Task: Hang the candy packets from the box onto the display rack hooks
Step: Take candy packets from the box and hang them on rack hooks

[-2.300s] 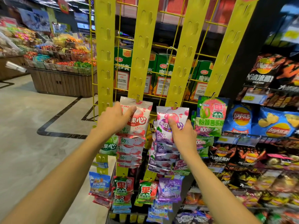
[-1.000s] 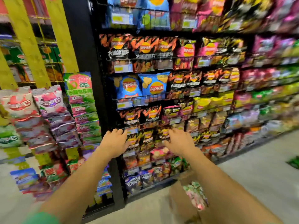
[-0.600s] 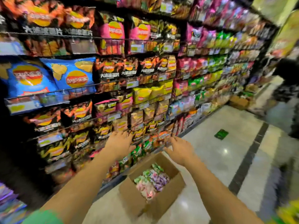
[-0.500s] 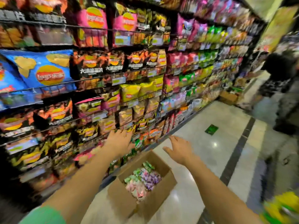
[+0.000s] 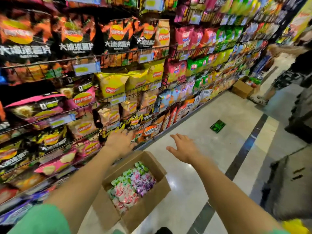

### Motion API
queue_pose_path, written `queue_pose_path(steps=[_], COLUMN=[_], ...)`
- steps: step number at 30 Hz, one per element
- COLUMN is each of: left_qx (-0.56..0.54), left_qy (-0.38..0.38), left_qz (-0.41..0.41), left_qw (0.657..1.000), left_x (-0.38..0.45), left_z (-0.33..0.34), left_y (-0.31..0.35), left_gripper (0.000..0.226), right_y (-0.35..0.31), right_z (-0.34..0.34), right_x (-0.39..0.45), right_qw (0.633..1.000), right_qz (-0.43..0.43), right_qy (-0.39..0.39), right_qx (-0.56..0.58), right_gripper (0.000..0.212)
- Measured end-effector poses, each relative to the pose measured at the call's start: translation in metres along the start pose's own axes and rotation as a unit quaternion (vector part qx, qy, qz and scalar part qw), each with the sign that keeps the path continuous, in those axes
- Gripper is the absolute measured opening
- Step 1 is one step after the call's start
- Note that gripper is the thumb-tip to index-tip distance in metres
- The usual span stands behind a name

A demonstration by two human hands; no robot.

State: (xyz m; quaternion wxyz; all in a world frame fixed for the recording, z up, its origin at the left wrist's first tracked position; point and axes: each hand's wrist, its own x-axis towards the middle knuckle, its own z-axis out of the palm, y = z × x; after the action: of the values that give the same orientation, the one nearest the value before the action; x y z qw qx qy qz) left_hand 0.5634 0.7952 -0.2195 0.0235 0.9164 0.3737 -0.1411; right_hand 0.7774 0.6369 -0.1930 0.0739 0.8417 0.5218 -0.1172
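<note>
On the shiny pale floor point(image 5: 194, 191), beside the bottom of the chip shelves point(image 5: 84, 102), an open brown cardboard box point(image 5: 148, 201) is sitting. Pink, green and purple candy packets point(image 5: 131, 184) are lying inside it. The left hand point(image 5: 120, 141) is hovering above the box's far edge with fingers spread, holding nothing. The right hand point(image 5: 183, 146) is hanging over the floor just beside the box, fingers spread too, holding nothing.
</note>
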Motion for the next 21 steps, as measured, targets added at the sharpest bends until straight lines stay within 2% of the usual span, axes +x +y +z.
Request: queue_pose_path(steps=[9,12,16,19,21], left_qx=[-0.065,-0.087,-0.135,-0.166,-0.190], left_qy=[-0.056,-0.067,-0.104,-0.137,-0.147], left_qz=[-0.154,-0.217,-0.303,-0.331,-0.342], left_qw=[0.984,0.970,0.938,0.919,0.908], left_x=[0.066,0.076,0.089,0.097,0.103], left_z=[0.032,0.041,0.069,0.093,0.115], left_y=[-0.013,-0.004,0.013,0.028,0.035], left_gripper=[0.070,0.069,0.064,0.061,0.060], right_y=[0.009,0.010,0.008,0.008,0.011], right_z=[0.017,0.025,0.044,0.070,0.092], right_x=[0.163,0.213,0.258,0.281,0.291], right_qw=[0.982,0.966,0.946,0.937,0.931], right_qz=[-0.167,-0.227,-0.285,-0.304,-0.313], right_qy=[-0.087,-0.125,-0.153,-0.169,-0.184], right_qx=[-0.014,-0.016,-0.011,0.017,0.026], right_gripper=[0.069,0.062,0.064,0.063,0.054])
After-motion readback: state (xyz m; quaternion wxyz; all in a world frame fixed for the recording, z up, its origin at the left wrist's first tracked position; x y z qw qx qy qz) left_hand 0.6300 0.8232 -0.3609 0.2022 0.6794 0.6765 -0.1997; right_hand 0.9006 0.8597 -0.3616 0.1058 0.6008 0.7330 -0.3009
